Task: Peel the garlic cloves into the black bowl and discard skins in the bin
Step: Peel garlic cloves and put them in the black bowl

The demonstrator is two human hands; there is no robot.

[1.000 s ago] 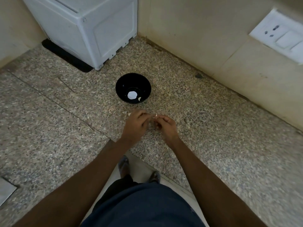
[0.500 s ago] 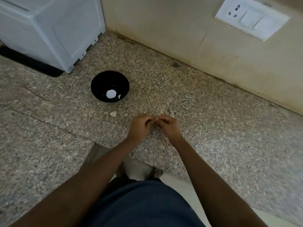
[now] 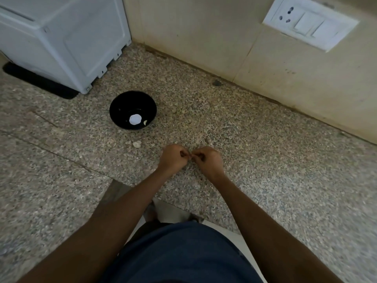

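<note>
A: Since 0.5 s ago: hands barely shifted, same spot over the speckled granite counter; view sits a bit differently. Small white scrap near the bowl unchanged.

B: Hand state?

A: Left hand & right hand both curled tight, fingertips meeting between them. Pinching sth tiny, prob. a garlic clove, but it's hidden by the fingers; can't confirm.

B: Bowl?

A: Round black bowl sits well apart, fwd-left of the hands, just in front of the white appliance. Inside: one small pale clove next to a white round patch. Bin not in view.

B: Step?

A: Judged: mid-peel, skin not off yet. Early in task, approx. one clove done.

B: Next?

A: Needs skin pulled free w/ nails, then clove carried fwd-left to the bowl; skin kept in hand for the bin, wherever that is.
</note>
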